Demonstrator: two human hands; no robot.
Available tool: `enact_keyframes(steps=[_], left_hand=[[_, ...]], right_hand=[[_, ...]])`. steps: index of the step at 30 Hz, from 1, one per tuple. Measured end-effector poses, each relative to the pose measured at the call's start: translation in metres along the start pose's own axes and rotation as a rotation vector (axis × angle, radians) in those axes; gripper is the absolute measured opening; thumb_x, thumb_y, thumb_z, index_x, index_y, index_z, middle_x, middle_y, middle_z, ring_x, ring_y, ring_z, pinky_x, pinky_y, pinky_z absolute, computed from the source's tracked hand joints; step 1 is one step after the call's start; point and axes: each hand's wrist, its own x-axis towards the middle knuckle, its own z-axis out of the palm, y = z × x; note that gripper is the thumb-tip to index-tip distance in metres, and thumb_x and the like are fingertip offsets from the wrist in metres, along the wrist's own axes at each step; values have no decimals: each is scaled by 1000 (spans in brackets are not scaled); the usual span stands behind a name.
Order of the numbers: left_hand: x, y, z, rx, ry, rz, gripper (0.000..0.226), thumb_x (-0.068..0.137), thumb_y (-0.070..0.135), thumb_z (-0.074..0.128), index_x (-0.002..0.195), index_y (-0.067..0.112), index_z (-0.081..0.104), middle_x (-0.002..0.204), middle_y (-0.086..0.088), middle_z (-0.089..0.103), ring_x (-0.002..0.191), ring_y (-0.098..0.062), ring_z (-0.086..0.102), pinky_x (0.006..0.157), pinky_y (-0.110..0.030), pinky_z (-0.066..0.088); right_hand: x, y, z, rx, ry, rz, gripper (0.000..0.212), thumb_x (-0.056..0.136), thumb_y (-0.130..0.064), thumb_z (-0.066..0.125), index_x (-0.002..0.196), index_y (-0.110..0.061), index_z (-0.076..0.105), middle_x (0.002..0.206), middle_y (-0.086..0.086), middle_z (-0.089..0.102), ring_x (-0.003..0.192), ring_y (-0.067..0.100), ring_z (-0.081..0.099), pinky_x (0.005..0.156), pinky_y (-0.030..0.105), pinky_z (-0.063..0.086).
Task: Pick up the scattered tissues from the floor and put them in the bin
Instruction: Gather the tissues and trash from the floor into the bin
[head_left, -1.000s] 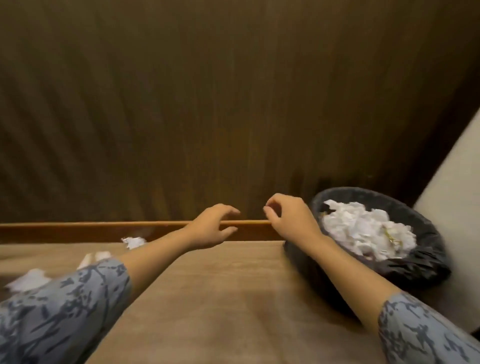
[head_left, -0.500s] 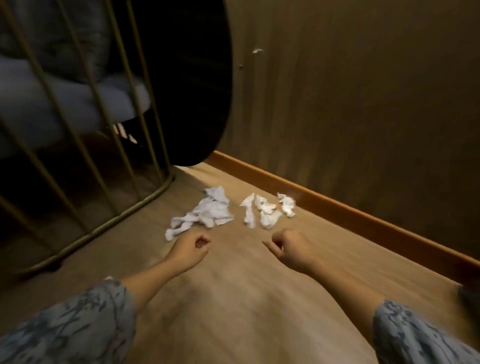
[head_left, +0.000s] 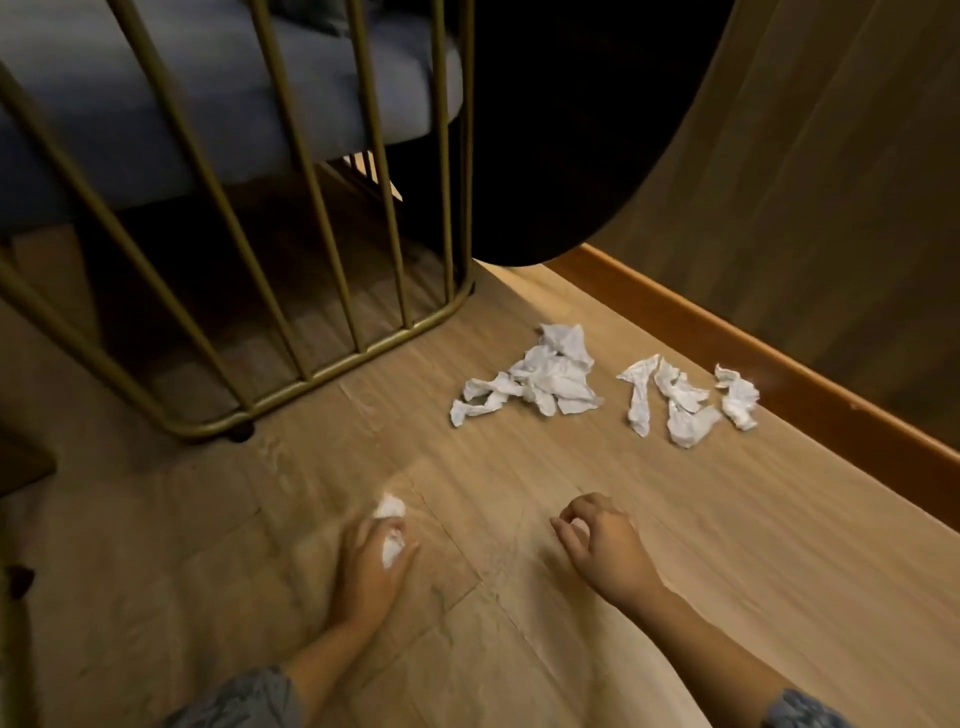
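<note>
The left hand (head_left: 371, 564) closes its fingers around a small crumpled white tissue (head_left: 390, 525) on the light wooden floor (head_left: 519, 649). The right hand (head_left: 602, 543) is loosely curled and holds nothing. Beyond the right hand, more crumpled white tissues (head_left: 550, 382) lie near the brown baseboard (head_left: 779, 364).

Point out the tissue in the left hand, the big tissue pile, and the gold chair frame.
tissue in the left hand (head_left: 390, 546), head view, white wad between fingers.
big tissue pile (head_left: 550, 378), head view, pile's middle.
gold chair frame (head_left: 332, 370), head view, bottom rail.
</note>
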Motion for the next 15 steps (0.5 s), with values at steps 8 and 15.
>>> enact_keyframes(steps=[8, 15], left_hand=[[45, 54, 64, -193, -124, 261, 32, 87, 50, 56, 90, 20, 65, 91, 9, 63, 89, -4, 55, 82, -26, 47], [157, 99, 124, -88, 159, 279, 42, 74, 47, 74, 61, 9, 61, 131, -11, 53, 127, -29, 44, 103, -46, 37]], right_hand=[[26, 41, 7, 104, 124, 146, 7, 90, -18, 62, 87, -25, 61, 91, -5, 58, 92, 19, 53, 80, 29, 39], [107, 64, -12, -22, 213, 141, 31, 89, -18, 59, 120, -16, 54, 120, 3, 56, 112, 22, 47, 91, 30, 39]])
